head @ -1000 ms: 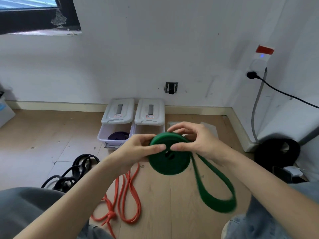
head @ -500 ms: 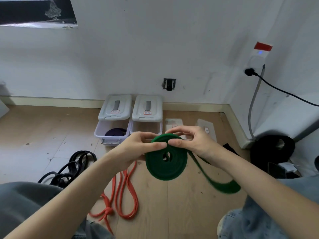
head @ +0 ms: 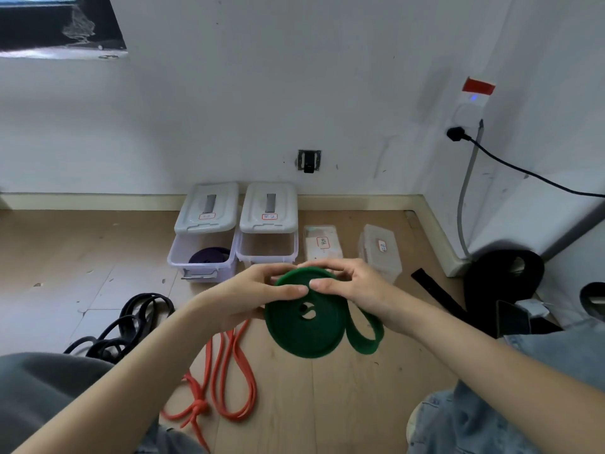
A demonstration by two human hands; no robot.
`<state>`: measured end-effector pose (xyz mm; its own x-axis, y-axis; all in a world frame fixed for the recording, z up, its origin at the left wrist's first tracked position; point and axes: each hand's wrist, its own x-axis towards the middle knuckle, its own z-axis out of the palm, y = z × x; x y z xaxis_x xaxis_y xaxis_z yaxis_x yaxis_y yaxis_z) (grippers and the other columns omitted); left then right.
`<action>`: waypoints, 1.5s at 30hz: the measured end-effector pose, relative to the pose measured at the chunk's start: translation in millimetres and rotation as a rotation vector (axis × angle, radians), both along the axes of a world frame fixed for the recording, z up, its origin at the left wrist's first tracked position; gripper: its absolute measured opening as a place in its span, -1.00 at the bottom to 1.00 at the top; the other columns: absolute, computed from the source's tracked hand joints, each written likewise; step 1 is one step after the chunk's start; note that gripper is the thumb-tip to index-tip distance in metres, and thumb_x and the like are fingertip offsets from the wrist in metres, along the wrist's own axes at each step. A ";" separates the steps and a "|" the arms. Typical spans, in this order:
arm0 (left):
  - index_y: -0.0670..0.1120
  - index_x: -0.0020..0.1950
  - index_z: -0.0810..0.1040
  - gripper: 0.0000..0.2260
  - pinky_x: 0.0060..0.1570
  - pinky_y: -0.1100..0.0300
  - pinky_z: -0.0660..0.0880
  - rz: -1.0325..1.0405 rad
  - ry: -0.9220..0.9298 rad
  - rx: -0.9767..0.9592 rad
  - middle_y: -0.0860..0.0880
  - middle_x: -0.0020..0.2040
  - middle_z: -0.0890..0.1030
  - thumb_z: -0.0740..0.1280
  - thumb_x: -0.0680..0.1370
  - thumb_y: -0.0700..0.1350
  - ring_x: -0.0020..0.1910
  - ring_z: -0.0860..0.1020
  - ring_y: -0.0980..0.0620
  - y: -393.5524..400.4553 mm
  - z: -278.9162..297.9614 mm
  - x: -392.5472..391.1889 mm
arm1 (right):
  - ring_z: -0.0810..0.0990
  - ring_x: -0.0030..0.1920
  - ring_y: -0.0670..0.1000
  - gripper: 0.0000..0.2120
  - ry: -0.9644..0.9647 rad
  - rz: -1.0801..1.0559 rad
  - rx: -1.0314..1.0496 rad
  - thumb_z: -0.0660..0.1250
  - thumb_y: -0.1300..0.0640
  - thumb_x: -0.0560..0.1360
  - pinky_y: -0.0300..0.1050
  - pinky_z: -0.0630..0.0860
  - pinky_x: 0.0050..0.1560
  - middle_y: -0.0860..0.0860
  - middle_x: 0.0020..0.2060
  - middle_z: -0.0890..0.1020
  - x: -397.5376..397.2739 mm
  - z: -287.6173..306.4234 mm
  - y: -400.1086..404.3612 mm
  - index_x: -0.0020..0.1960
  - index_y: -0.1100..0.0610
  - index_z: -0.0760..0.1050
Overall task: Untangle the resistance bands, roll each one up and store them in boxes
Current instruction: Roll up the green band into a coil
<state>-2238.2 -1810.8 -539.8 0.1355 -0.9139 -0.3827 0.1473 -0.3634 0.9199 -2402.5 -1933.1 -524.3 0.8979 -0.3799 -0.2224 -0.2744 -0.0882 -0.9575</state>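
Note:
A green resistance band (head: 304, 332) is wound into a thick disc, held upright in the air over the wooden floor. My left hand (head: 242, 299) grips the disc's left upper edge, thumb on its face. My right hand (head: 347, 286) grips the top right edge, thumb touching the left thumb. A short loose green loop (head: 365, 335) hangs at the disc's right. An orange band (head: 226, 385), knotted, lies on the floor below. A black tangled band (head: 131, 322) lies to the left. A purple rolled band (head: 208, 255) sits in the open left box (head: 201, 268).
A second open box (head: 266, 255) stands beside the first, both lids (head: 209, 208) leaning against the wall. Two small lidded containers (head: 379, 249) lie to the right. A black strap (head: 435, 294), a black roll and a power cable are at the right wall.
The loose green tail has shortened from a long hanging loop to a small one as more band wound onto the disc. The camera view dipped slightly lower.

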 end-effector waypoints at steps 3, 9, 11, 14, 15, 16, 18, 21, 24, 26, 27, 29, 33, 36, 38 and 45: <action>0.05 0.05 0.63 -0.63 -0.04 0.01 0.60 0.104 -0.029 -0.023 -0.07 -0.02 0.68 0.48 0.26 0.04 0.00 0.64 -0.04 -1.9 -3.9 -7.9 | 0.60 0.05 0.00 -0.81 0.009 -0.122 -0.113 0.36 0.03 0.48 -0.05 0.58 0.09 0.04 0.04 0.61 2.6 -2.6 -1.3 0.09 -0.05 0.50; -0.07 0.00 0.63 -0.72 -0.14 0.07 0.61 0.366 0.088 -0.004 -0.09 -0.07 0.69 0.45 0.35 0.02 -0.06 0.66 -0.08 -11.8 -8.6 -8.1 | 0.61 -0.01 0.10 -0.72 0.159 -0.150 0.036 0.25 -0.09 0.54 -0.08 0.60 -0.17 0.10 0.02 0.60 3.9 -0.3 -7.8 0.17 0.02 0.40; -0.10 0.03 0.62 -0.63 -0.10 0.06 0.60 0.351 0.141 0.012 -0.10 -0.05 0.69 0.46 0.30 0.04 -0.05 0.66 -0.08 -15.2 -8.3 -7.5 | 0.62 -0.06 0.12 -0.73 0.130 -0.214 0.135 0.27 -0.07 0.53 -0.14 0.53 -0.30 0.13 0.01 0.62 3.3 1.2 -8.3 0.15 0.06 0.47; -0.04 0.16 0.57 -0.53 -0.16 0.11 0.59 0.155 0.166 0.033 -0.09 0.01 0.67 0.47 0.29 0.04 -0.04 0.65 -0.04 -21.0 -5.4 -5.9 | 0.61 -0.14 0.06 -0.77 0.081 -0.338 0.160 0.32 -0.01 0.51 -0.20 0.48 -0.32 0.13 -0.08 0.64 1.0 1.5 -14.9 0.04 0.12 0.57; 0.01 0.21 0.54 -0.52 -0.13 0.10 0.58 0.086 0.165 0.039 -0.08 0.06 0.65 0.47 0.30 0.02 0.01 0.64 -0.04 -23.6 -5.6 -6.4 | 0.62 -0.16 0.04 -0.78 0.090 -0.353 0.150 0.33 0.01 0.51 -0.22 0.50 -0.30 0.12 -0.11 0.65 -1.4 0.4 -16.0 0.02 0.13 0.59; 0.04 0.24 0.52 -0.52 -0.09 0.07 0.58 0.037 0.170 0.041 -0.09 0.10 0.63 0.47 0.33 0.00 0.06 0.62 -0.06 -26.1 -7.4 -7.2 | 0.63 -0.17 0.03 -0.79 0.104 -0.349 0.129 0.34 0.02 0.50 -0.22 0.52 -0.28 0.12 -0.12 0.66 -3.9 -2.0 -16.9 0.02 0.13 0.60; 0.01 0.25 0.53 -0.54 -0.06 0.06 0.58 0.014 0.164 0.033 -0.09 0.10 0.64 0.44 0.36 -0.03 0.08 0.62 -0.06 -30.6 -13.0 -10.0 | 0.65 -0.16 0.04 -0.78 0.133 -0.337 0.096 0.34 0.00 0.49 -0.15 0.55 -0.20 0.11 -0.10 0.67 -7.8 -7.8 -17.8 0.03 0.12 0.59; -0.09 0.22 0.55 -0.60 -0.21 0.15 0.59 0.133 0.167 0.012 -0.13 0.02 0.67 0.42 0.39 -0.07 -0.05 0.65 -0.05 -40.9 -21.6 -9.1 | 0.59 -0.04 0.02 -0.74 0.184 -0.378 -0.086 0.31 -0.02 0.52 -0.18 0.54 -0.16 0.06 0.00 0.56 -0.9 -18.5 -29.9 0.09 0.13 0.46; -0.14 0.20 0.55 -0.70 -0.31 0.18 0.59 0.330 0.203 0.018 -0.12 -0.06 0.67 0.38 0.48 -0.14 -0.18 0.66 -0.02 -58.2 -34.9 -4.1 | 0.52 -0.10 -0.04 -0.80 0.191 -0.395 -0.377 0.20 0.00 0.58 -0.36 0.42 -0.31 0.08 -0.01 0.52 20.5 -30.7 -48.2 0.03 0.14 0.43; -0.16 0.18 0.55 -0.71 -0.35 0.19 0.58 0.444 0.199 0.038 -0.11 -0.10 0.67 0.39 0.48 -0.15 -0.23 0.66 0.00 -69.7 -46.4 1.3 | 0.50 -0.18 -0.07 -0.80 0.198 -0.417 -0.403 0.13 0.04 0.62 -0.38 0.36 -0.39 0.04 -0.12 0.55 33.3 -43.7 -55.8 -0.02 0.12 0.46; -0.17 0.18 0.55 -0.71 -0.33 0.18 0.58 0.492 0.195 0.057 -0.12 -0.08 0.67 0.39 0.48 -0.15 -0.21 0.65 -0.01 -74.4 -53.9 4.8 | 0.51 -0.16 -0.08 -0.81 0.197 -0.421 -0.357 0.12 0.04 0.62 -0.41 0.37 -0.37 0.01 -0.12 0.55 37.2 -51.9 -59.5 0.00 0.11 0.46; -0.18 0.19 0.55 -0.69 -0.26 0.12 0.57 0.580 0.201 0.107 -0.17 -0.01 0.65 0.41 0.47 -0.14 -0.12 0.63 -0.08 -83.1 -70.6 14.6 | 0.53 0.02 -0.06 -0.76 0.179 -0.330 -0.150 0.19 -0.05 0.58 -0.42 0.46 -0.14 -0.01 0.03 0.54 43.2 -70.8 -64.3 0.15 0.07 0.41; -0.20 0.21 0.53 -0.66 -0.08 0.02 0.57 0.673 0.190 0.162 -0.22 0.09 0.62 0.41 0.47 -0.14 0.04 0.60 -0.17 -104.5 -106.1 23.9 | 0.23 0.39 0.02 0.12 0.370 -0.030 -0.321 0.51 -0.31 0.11 -0.10 0.27 0.31 -0.01 0.34 0.24 60.4 -113.6 -77.7 0.47 0.02 0.01; -0.18 0.23 0.51 -0.65 -0.06 0.03 0.57 0.712 0.157 0.189 -0.18 0.09 0.61 0.41 0.47 -0.14 0.04 0.59 -0.14 -126.0 -129.0 26.5 | 0.13 0.45 0.15 0.37 0.510 -0.003 -0.491 0.52 -0.31 0.05 0.10 0.22 0.40 0.07 0.46 0.03 74.7 -145.4 -90.7 0.50 0.00 -0.35; -0.15 0.19 0.53 -0.70 -0.09 0.08 0.58 0.701 0.113 0.184 -0.15 0.06 0.62 0.41 0.48 -0.12 0.01 0.60 -0.09 -139.3 -144.6 29.0 | 0.31 0.34 0.14 0.27 0.495 -0.091 -0.524 0.54 -0.27 0.05 0.05 0.40 0.23 0.09 0.36 0.21 79.5 -163.9 -101.0 0.49 -0.03 -0.19; -0.10 0.32 0.43 -0.62 0.11 0.15 0.45 0.535 0.019 0.222 -0.06 0.18 0.55 0.12 0.61 0.08 0.18 0.50 -0.02 -181.9 -197.7 29.0 | 0.45 0.15 -0.03 -0.09 0.244 -0.463 -0.388 0.61 -0.10 0.12 -0.16 0.44 0.04 -0.07 0.17 0.45 68.4 -201.2 -163.1 0.33 0.04 0.24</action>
